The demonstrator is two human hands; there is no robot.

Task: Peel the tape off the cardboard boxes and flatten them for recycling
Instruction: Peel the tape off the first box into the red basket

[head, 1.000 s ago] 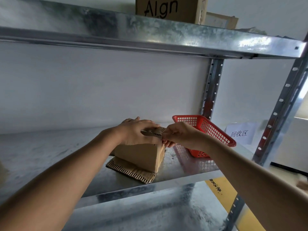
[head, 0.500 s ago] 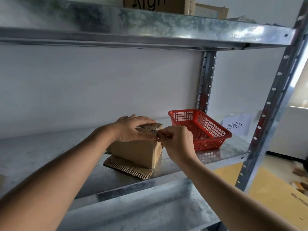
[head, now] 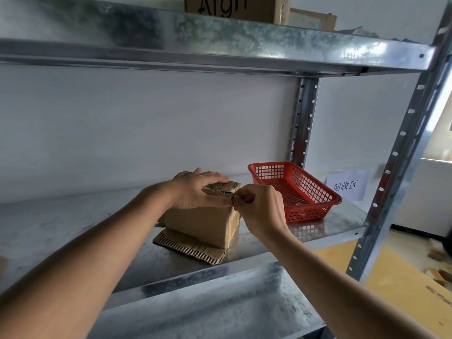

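Observation:
A small brown cardboard box [head: 205,223] stands on the metal shelf [head: 73,231], on top of a flattened piece of corrugated cardboard [head: 190,248]. My left hand [head: 195,192] lies over the box's top, fingers spread and thumb along its front edge, holding it down. My right hand [head: 259,206] is at the box's top right corner, thumb and forefinger pinching the end of the tape [head: 233,196] there. The tape itself is barely visible between the fingers.
A red plastic basket [head: 315,206] sits on the shelf just right of the box. Behind it a paper sign [head: 347,185] leans on the wall. Shelf uprights [head: 401,167] stand at the right. An upper shelf [head: 220,42] carries a larger cardboard box [head: 234,7].
The view has shifted slightly. My right hand has pulled back from above the basket to the box's top right corner and pinches there. My left hand stays on the box.

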